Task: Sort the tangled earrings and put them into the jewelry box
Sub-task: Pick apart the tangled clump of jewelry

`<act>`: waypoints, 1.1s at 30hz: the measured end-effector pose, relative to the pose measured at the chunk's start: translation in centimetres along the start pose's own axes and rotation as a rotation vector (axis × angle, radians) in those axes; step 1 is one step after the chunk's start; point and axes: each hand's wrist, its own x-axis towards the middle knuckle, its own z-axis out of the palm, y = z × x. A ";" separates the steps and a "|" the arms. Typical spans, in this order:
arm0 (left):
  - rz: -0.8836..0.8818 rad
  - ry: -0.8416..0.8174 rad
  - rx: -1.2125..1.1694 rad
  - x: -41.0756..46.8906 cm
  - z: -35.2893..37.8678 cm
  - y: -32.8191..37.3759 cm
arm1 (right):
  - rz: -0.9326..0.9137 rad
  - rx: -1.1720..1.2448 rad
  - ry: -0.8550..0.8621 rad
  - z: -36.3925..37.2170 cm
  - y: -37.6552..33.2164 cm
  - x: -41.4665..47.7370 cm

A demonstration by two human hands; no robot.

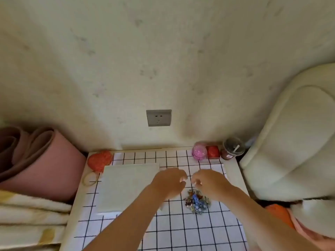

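Note:
A tangled pile of small colourful earrings (197, 201), blue and dark beads among them, lies on the grid-patterned tablecloth (181, 229). Just beyond the pile my right hand (210, 183) hovers with curled fingers, whose tips pinch at the pile's top edge. Facing it, a short gap away, is my left hand (170, 182), fingers also curled; whether they hold anything is too blurred to tell. The flat white jewelry box (125, 185) lies shut on the table to the left, partly under my left forearm.
Along the back edge stand a pink glittery ball (199, 152), a red box (213, 151) and a dark jar (233, 148). An orange yarn-like bundle (99, 160) sits at the back left. A rolled pink mat (36, 160) and a cream cushion (293, 142) flank the table.

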 end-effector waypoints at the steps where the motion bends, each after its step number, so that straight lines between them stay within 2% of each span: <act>1: -0.003 -0.060 0.020 0.7 1.5 0.0 | -0.011 -0.025 -0.008 1.7 1.0 0.6; 6: 0.058 -0.105 0.128 4.4 9.5 -1.7 | 0.049 -0.012 0.004 8.5 4.5 2.4; 11: 0.135 0.070 0.030 6.3 14.6 -3.6 | 0.112 0.032 0.136 12.7 6.1 3.3; 14: 0.190 0.167 -0.043 6.8 15.5 -4.5 | 0.096 0.082 0.186 13.0 6.4 3.1; 17: 0.257 0.253 -0.017 7.2 16.4 -5.2 | 0.068 0.125 0.249 13.8 6.9 2.8; 23: 0.350 0.426 -0.140 6.6 17.3 -5.1 | 0.047 0.495 0.446 15.1 7.5 1.4; 27: 0.285 0.360 -0.391 5.0 17.0 -4.6 | 0.005 0.681 0.556 15.3 7.0 -0.1; 33: 0.331 0.360 -0.635 0.2 15.9 -2.4 | -0.060 1.004 0.647 15.7 4.7 -3.8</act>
